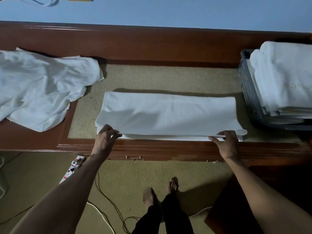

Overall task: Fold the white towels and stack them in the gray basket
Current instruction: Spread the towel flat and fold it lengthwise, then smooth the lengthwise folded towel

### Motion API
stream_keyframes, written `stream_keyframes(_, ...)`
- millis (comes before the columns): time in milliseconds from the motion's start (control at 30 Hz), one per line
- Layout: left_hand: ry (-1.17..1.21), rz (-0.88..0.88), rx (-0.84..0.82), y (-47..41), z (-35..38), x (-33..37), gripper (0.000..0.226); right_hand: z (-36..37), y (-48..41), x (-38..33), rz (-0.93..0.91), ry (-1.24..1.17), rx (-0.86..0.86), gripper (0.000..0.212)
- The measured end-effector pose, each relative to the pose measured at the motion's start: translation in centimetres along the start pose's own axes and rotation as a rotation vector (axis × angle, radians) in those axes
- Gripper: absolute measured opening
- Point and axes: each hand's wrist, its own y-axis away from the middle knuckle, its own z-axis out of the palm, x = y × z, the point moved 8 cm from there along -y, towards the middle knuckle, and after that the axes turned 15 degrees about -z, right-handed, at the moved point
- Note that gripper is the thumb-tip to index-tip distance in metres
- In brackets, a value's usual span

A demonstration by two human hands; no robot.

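Left hand (108, 135): we have it curled over the near edge of the towel (168, 114) at its left end, fingers and thumb pinching the top layers.
Right hand (226, 141): it takes the same edge at the right end, fingers laid along the hem; we cannot see the thumb.
Towel's place: it lies between our hands and just beyond them, a long folded strip running from one hand to the other, its near edge close to the front lip of the tabletop (33, 141).
Handling: we judge it soft, light and limp. Lifted by the ends it should sag in the middle, and the layers could slide apart. It is not fragile, and the cloth looks unlikely to slip from our fingers.
Where to hold: we would hold it at the two near corners, where our hands are, catching every layer in each pinch.
Look: it is plain white and flat, with several layers showing at the near edge and a faint lengthwise crease.
Mat (168, 76): it is tan and lies under the towel, reaching beyond our hands.
Pile (42, 88): crumpled unfolded white towels lie beyond and outward of the left hand, well apart from it.
Basket (248, 92): it is gray and perforated, beyond and outward of the right hand, near the towel's end but apart from it.
Stack (283, 78): folded white towels in the basket rise above its rim.
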Motion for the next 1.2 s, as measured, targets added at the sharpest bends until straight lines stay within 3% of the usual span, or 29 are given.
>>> stream_keyframes(233,-0.240,-0.101,-0.168,0.6,1.6,-1.3,0.029,1.1,1.3,0.5,0.051,-0.021,-0.150,0.045)
stream_keyframes(367,-0.360,-0.058,-0.089,-0.1,0.7,0.2,0.048,0.0,0.6,0.0,-0.006,0.074,-0.104,0.037)
stream_keyframes(467,-0.308,-0.012,-0.020,-1.3,0.9,3.2,0.037,-2.2,-1.3,-0.7,-0.033,0.172,0.005,0.053)
stream_keyframes(567,-0.249,-0.010,-0.009,-3.3,2.8,6.7,0.026,-3.3,-4.2,0.2,0.018,0.210,0.045,0.033)
stream_keyframes(667,-0.155,0.006,-0.008,-5.7,5.8,10.2,0.020,-2.7,-7.7,2.5,0.126,0.077,0.108,0.025)
stream_keyframes(767,-0.131,0.094,-0.028,-7.9,9.5,14.0,0.024,-2.3,-11.0,4.4,0.197,-0.028,0.155,0.034)
stream_keyframes(967,-0.209,0.096,-0.059,-12.2,15.8,19.6,0.041,-1.7,-16.9,10.2,0.254,0.011,0.159,0.061)
stream_keyframes(1067,-0.278,0.074,-0.085,-14.0,17.7,20.2,0.042,-0.8,-18.3,11.9,0.310,-0.115,0.102,0.049)
stream_keyframes(1200,-0.311,0.015,-0.098,-16.5,18.1,19.7,0.028,-0.5,-19.5,12.9,0.342,-0.294,0.184,0.028)
